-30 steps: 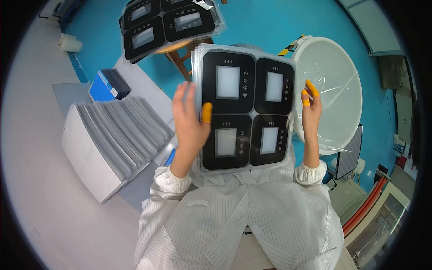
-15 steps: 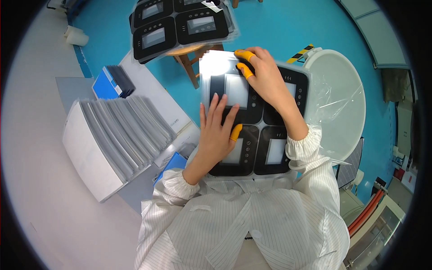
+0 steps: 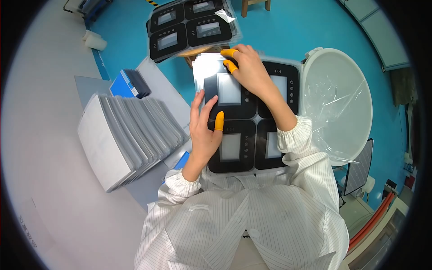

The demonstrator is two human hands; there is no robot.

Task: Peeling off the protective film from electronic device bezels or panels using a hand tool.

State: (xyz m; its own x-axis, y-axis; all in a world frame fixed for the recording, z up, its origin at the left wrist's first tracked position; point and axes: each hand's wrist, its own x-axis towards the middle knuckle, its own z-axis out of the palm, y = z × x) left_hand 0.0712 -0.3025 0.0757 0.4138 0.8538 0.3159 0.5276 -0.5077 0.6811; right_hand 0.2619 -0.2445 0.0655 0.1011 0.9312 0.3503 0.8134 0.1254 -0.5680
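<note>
A stack of clear sheets [image 3: 229, 146], each printed with black panels around pale windows, lies in front of my body. My left hand [image 3: 204, 135] rests at the stack's left edge, fingers extended and apart, a yellow finger cot on its thumb. Over the far part of the stack reaches my right hand [image 3: 249, 69]. Yellow cots cover its thumb and index finger, whose tips come close together by the top edge; whatever lies between them is too small to make out. Strong glare whitens the sheets' far left corner.
To the left, a thick row of sheets [image 3: 135, 135] stands on edge beside a blue box [image 3: 127, 85]. Similar printed sheets [image 3: 186, 38] lie on a wooden stool ahead. At right is a round white bin [image 3: 335, 72] with clear plastic film [image 3: 330, 108] over it.
My left hand has slid left off the upper panel toward the stack's edge. The right hand remains at the top edge. The whole view has shifted slightly.
</note>
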